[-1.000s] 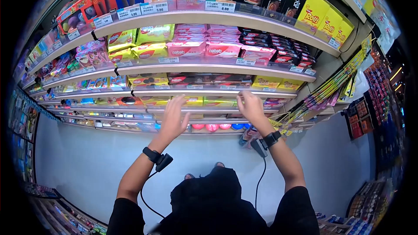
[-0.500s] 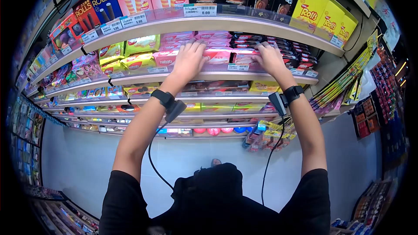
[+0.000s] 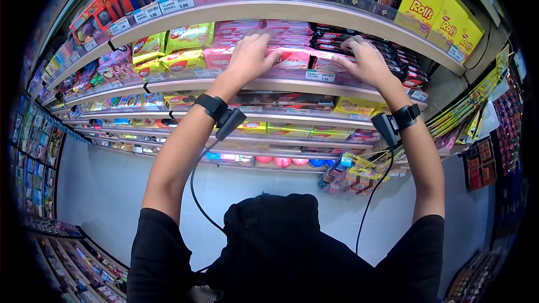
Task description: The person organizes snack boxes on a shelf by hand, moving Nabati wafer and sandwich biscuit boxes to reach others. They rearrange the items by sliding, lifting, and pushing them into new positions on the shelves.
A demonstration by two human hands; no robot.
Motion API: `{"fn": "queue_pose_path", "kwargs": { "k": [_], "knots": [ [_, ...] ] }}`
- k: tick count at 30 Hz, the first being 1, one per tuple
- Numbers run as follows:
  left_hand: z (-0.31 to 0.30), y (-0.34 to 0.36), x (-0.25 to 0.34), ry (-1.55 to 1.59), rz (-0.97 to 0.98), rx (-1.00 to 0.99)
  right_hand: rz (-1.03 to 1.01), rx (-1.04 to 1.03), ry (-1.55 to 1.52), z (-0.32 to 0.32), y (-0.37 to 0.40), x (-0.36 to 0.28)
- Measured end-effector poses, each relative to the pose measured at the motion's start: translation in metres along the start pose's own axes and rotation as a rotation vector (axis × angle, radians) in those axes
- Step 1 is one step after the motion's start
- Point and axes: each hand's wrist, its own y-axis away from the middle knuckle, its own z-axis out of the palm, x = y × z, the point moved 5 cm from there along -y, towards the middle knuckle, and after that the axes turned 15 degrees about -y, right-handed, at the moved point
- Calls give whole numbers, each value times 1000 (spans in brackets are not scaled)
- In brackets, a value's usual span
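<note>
My left hand rests over a row of pink nabati wafer packs, thumb stretched to the right along the front pack and fingers reaching back on top. Its fingertips are partly lost against the packs. My right hand is at the right end of the pink row, beside stacked black wafer packs. Its fingers are spread, with the thumb at the edge of a pink pack. Neither hand visibly grips a pack.
Yellow-green packs lie left of the pink ones. The shelf above carries boxed rolls close over my hands. A price tag hangs on the front rail. Cables run from both wrist devices. Hanging goods jut out low at right.
The view has shifted, so the shelves appear slightly higher and further right. My right hand has moved a little to the right, and both thumbs stand further from the fingers.
</note>
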Motion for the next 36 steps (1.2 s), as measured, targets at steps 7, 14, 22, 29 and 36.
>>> {"fn": "queue_pose_path", "kwargs": {
  "k": [7, 14, 22, 29, 36],
  "knots": [
    [25, -65, -14, -8, -75, -313, 230, -148, 23, 18, -65, 21],
    [52, -81, -35, 11, 55, -383, 168, -209, 28, 10, -74, 30],
    [25, -87, -29, -76, 78, -503, 207, -234, 20, 0, -78, 52],
    [24, -94, -38, -23, 2, -515, 205, -250, -11, -5, -72, 55],
    [10, -68, -27, 132, -59, -506, 203, -285, -47, -5, -71, 56]
  ]
}}
